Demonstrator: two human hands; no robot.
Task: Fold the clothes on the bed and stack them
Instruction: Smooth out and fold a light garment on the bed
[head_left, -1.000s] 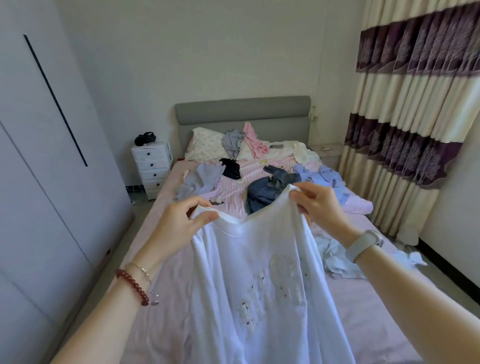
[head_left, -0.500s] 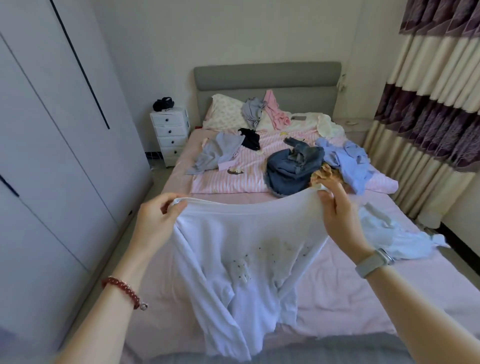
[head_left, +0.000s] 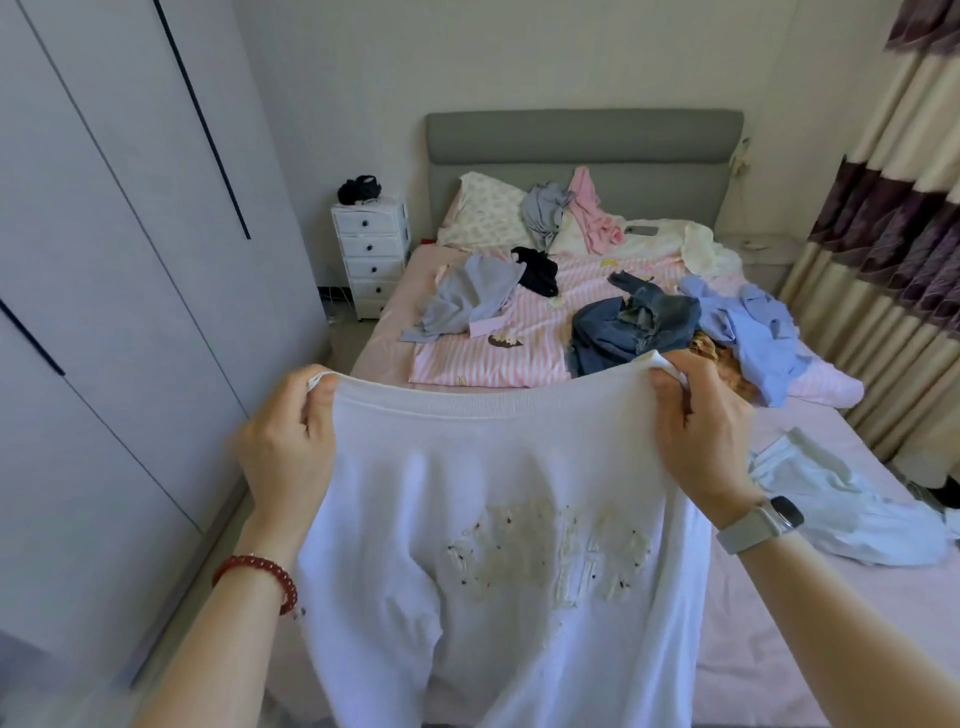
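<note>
1. Holding a white knit sweatshirt with pale embroidered lettering (head_left: 498, 545) up over the foot of the pink-sheeted bed (head_left: 779, 649), the person has it spread wide by its ribbed edge, the body hanging down in front of the camera.
2. The left hand (head_left: 283, 447) pinches one end of that edge, fingers curled and clamped on the cloth; the right hand (head_left: 701, 436) grips the other end in the same way, with a tuft of fabric sticking out above its knuckles.
3. The sweatshirt appears to be at the spreading-out stage: it is stretched flat between the hands but no fold shows in it yet.
4. No folded garment and no stack can be seen anywhere on the bed, so the task looks barely begun.
5. Much is left. A crumpled grey top (head_left: 467, 301) lies near the left edge of the bed, with a small black garment (head_left: 537, 270) just beside it.
6. A heap of dark blue denim (head_left: 634, 327) sits mid-bed on the pink striped quilt (head_left: 493, 358), and a rumpled light blue shirt (head_left: 748, 332) lies towards the right edge, over something orange that is mostly hidden.
7. At the head end, a grey garment (head_left: 543, 213) and a pink garment (head_left: 589, 218) are draped over the pillows, and a cream piece (head_left: 706, 249) sits near the far right corner.
8. A pale blue-white garment (head_left: 841, 509) lies loose by the right edge, close to the right wrist.
9. Judging by this, every visible piece still needs folding, and the bare sheet at the foot seems the likely spot for a stack.
</note>
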